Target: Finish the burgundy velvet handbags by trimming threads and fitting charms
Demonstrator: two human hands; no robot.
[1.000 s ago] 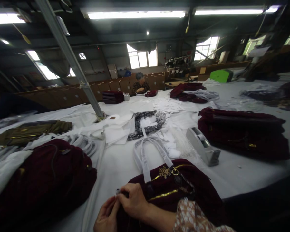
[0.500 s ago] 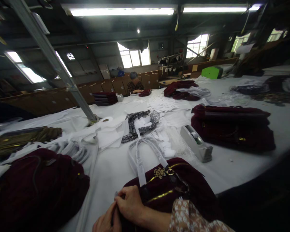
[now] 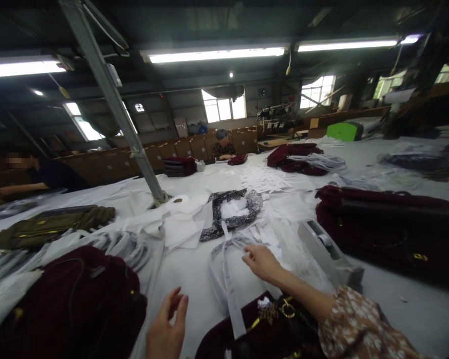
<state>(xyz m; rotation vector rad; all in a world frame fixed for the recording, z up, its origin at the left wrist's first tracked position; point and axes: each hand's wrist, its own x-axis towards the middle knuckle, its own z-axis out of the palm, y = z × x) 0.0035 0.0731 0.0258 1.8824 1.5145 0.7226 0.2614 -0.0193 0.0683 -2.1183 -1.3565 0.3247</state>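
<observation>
Handbag (image 3: 262,339) in dark red lies at the middle of the table's near edge, cut off by the bottom of the view. Its wrapped handles (image 3: 231,294) reach away toward the table's middle, and a small white scrap (image 3: 264,302) sits at the metal charm (image 3: 268,313). The left hand (image 3: 166,326) is raised just beside the bag's left side, thumb and curled fingers parted, with nothing between them. The right hand (image 3: 262,262) reaches over the bag to the right side of the handles, fingers loosely bent; whether they touch or grip anything there, I cannot tell. Right of that hand stands a grey tape dispenser (image 3: 327,257), with a pile of dark red bags (image 3: 389,234) beyond it toward the table's right edge. Past the handles, a black-and-white patterned wrapper (image 3: 216,219) surrounds white pieces (image 3: 235,208). Toward the near left corner lies another dark red bag (image 3: 86,304), with olive bags (image 3: 56,227) behind it. One person (image 3: 223,145) is at the far edge, another (image 3: 47,172) at the left edge.
</observation>
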